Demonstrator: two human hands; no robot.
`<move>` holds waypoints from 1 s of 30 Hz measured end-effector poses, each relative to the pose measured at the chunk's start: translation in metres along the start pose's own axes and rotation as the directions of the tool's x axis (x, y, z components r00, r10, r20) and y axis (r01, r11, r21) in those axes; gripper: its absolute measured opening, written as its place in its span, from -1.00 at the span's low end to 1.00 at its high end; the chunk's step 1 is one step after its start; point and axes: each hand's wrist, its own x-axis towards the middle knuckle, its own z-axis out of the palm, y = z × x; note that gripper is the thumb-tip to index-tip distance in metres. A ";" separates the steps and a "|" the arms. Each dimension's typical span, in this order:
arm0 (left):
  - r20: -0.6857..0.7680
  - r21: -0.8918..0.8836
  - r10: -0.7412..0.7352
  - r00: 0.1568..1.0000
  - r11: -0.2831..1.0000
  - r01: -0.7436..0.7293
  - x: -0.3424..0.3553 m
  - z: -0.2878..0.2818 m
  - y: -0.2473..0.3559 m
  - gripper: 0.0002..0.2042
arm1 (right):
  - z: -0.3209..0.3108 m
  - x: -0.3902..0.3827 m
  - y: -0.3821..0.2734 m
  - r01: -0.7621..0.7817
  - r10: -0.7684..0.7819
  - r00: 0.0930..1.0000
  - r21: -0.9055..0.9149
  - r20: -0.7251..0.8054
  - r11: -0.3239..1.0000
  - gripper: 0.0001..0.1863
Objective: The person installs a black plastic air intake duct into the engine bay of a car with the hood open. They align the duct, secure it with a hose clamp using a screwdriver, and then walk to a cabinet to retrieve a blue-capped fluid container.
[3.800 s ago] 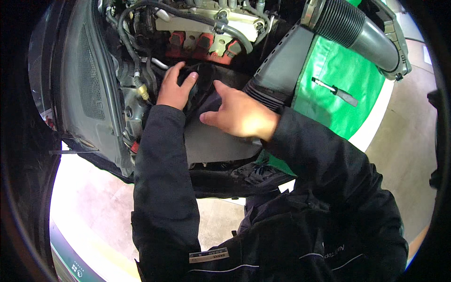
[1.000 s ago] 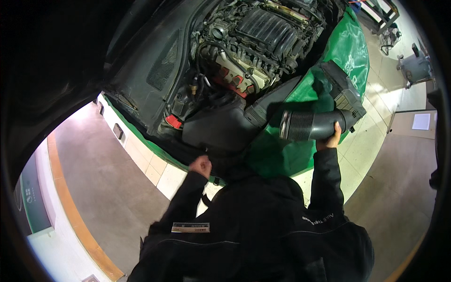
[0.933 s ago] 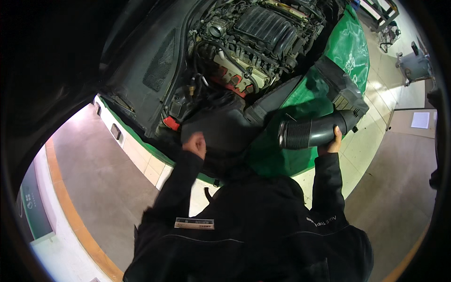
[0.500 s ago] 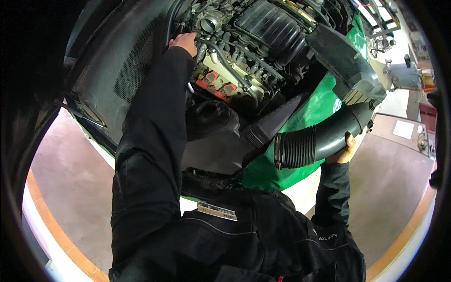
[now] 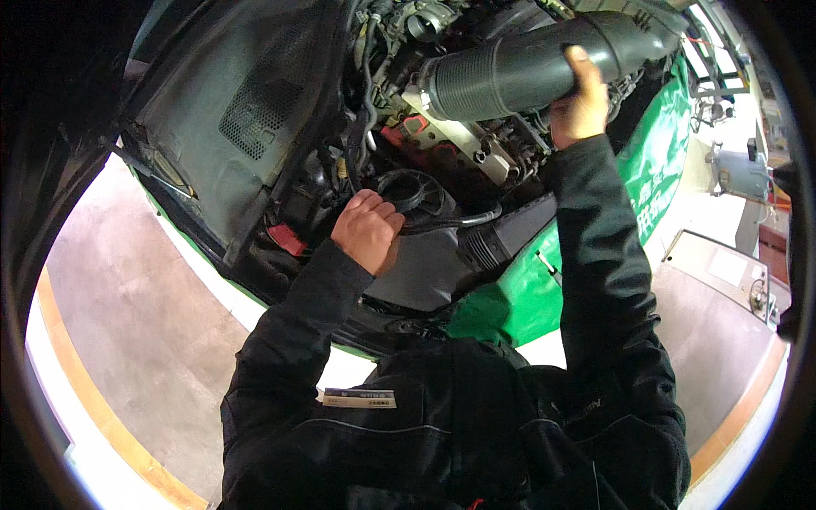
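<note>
My right hand (image 5: pixel 580 102) is closed around a large black corrugated intake pipe (image 5: pixel 510 72), held raised over the engine with its clamped end pointing left. My left hand (image 5: pixel 365 231), fingers curled, grips what looks like a black hose (image 5: pixel 455 222) lying across the black plastic housing (image 5: pixel 415 272). Above that hand is a round black opening with a ribbed rim (image 5: pixel 408 189). A metal throttle body (image 5: pixel 425 25) sits at the top of the engine, and a red coil (image 5: pixel 415 124) shows below the pipe, which hides much of the engine.
A green protective cover (image 5: pixel 497 310) drapes the fender, with a hand tool (image 5: pixel 551 268) on it. A mesh-panelled cowl (image 5: pixel 246 119) and a red cap (image 5: pixel 285 240) are at left. Grey equipment (image 5: pixel 735 170) stands at the right, and a floor (image 5: pixel 149 340) shows beyond the car.
My right hand has lifted the intake pipe up and left over the engine. My left hand has come down from the upper engine, and the hose now crosses the housing.
</note>
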 end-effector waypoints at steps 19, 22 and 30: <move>-0.339 -0.621 -0.262 0.903 0.784 -0.006 0.126 -0.050 -0.107 -0.79 | -0.002 -0.074 0.103 -0.159 0.227 0.963 -0.373 0.144 0.914 -0.31; -0.252 -0.714 -0.592 0.766 0.648 0.267 0.207 -0.040 -0.190 -0.64 | -0.001 -0.076 0.103 -0.132 0.202 0.968 -0.376 0.152 0.917 -0.31; -0.040 0.189 -0.431 0.902 0.883 0.430 0.262 0.022 -0.221 -0.73 | -0.012 -0.076 0.102 -0.203 0.218 0.975 -0.243 0.034 0.949 -0.31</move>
